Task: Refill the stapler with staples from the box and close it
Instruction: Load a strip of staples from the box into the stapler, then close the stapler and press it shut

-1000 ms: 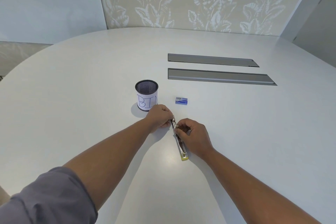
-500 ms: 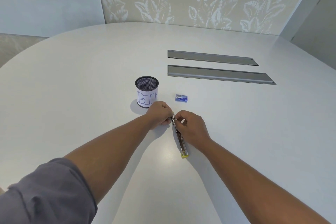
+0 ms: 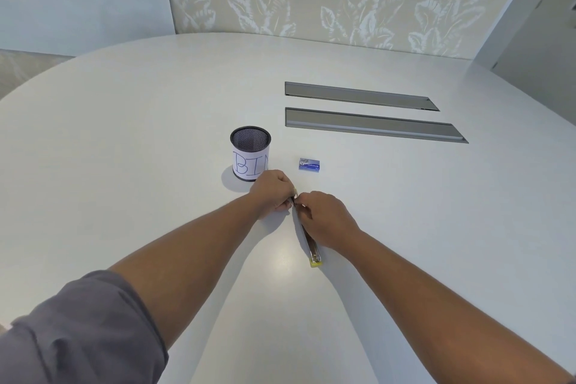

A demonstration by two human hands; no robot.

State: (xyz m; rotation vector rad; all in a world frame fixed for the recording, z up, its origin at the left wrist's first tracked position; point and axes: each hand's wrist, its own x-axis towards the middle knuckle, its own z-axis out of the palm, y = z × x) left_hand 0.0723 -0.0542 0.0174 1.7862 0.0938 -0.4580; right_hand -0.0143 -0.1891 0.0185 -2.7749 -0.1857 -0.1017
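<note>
my white table [image 3: 131, 140] carries a mesh cup [image 3: 250, 153], a staple box [image 3: 309, 164] and the stapler [image 3: 308, 240] under my hands.

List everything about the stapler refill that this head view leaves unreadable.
- Far end of the stapler: covered by the left hand and right hand, so what each grip pinches is hidden.
- Staples in the channel: too small to tell.
- Staple box: print too small; open or closed unclear.
- Mesh cup: its label's last letter is hidden behind the left hand; the cup's inside is too dark.
</note>
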